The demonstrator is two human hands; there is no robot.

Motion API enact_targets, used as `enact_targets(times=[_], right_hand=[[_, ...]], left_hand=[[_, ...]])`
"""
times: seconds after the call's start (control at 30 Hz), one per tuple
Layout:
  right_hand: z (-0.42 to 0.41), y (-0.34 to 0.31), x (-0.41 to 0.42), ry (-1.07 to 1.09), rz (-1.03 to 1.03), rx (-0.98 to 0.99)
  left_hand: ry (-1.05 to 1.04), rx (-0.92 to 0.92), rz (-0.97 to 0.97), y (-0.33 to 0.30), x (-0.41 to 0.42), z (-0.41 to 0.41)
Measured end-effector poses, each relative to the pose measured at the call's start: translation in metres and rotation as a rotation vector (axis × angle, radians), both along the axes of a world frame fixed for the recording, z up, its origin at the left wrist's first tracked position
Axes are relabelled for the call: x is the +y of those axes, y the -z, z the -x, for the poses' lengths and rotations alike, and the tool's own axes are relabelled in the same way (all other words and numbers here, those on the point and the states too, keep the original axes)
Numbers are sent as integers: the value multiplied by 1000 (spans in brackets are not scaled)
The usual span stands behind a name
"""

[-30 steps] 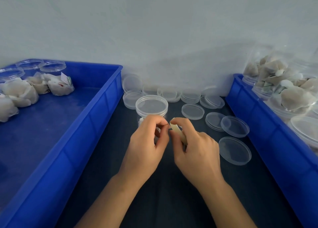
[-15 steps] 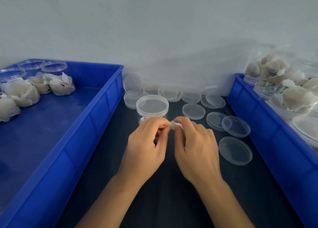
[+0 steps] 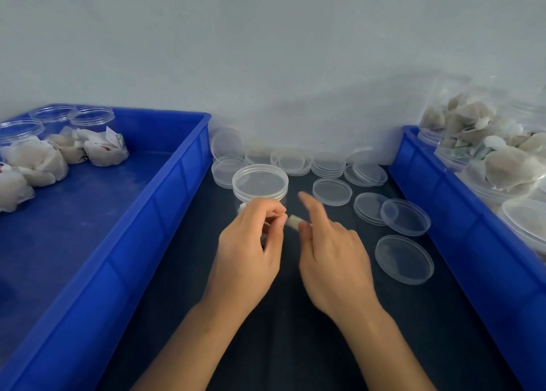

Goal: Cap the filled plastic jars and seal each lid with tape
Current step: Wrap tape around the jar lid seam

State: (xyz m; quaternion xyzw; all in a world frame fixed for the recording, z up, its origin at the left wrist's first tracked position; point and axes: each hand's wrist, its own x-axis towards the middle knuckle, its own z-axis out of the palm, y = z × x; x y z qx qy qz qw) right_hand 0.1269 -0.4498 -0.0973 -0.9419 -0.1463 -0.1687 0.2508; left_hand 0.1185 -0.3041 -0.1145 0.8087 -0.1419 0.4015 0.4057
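Head view showed a capped jar (image 3: 260, 185) standing on the dark worktop (image 3: 295, 346) between two blue trays, with both hands just in front of it. The left hand (image 3: 248, 252) had its grip narrow, thumb and forefinger pinching one end of a small pale strip of tape (image 3: 294, 221); the right hand (image 3: 334, 255) pinched the other end with its thumb, its forefinger lifted and blurred above. The tape looked thin, limp and feather-light, likely sticky on one face, so it would curl or cling to skin if let slack; holding it by the very ends and keeping it taut seemed the safe way. The jar was clear thin-walled plastic, light even when filled with soft wrapped contents, and smooth enough to slide on the worktop, so steadying it by the ribbed lid rim while pressing tape across the seam seemed wise. Loose lids (image 3: 403, 259) lay scattered to the right and behind. Capped jars stood in the left tray (image 3: 165, 201), and filled ones were piled in the right tray (image 3: 443, 201).
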Motion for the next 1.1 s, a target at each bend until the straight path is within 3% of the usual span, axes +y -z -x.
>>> enact_targets(times=[0.23,0.4,0.67,0.87,1.1], right_hand=[[-7,-1,-14,-120,-60,61],[-9,-3,-11,-108,-52,-29],[-12,-27,15,22,188,-412],[-18,-29,22,66,374,-397],[-22,-26,24,55,411,-413]], left_hand=[[-93,3,-113,-2,2,3],[-148,-38,-131,-3,3,5],[-224,44,218,-11,1,6],[-260,132,129,-15,2,4],[-305,164,-83,-21,6,2]])
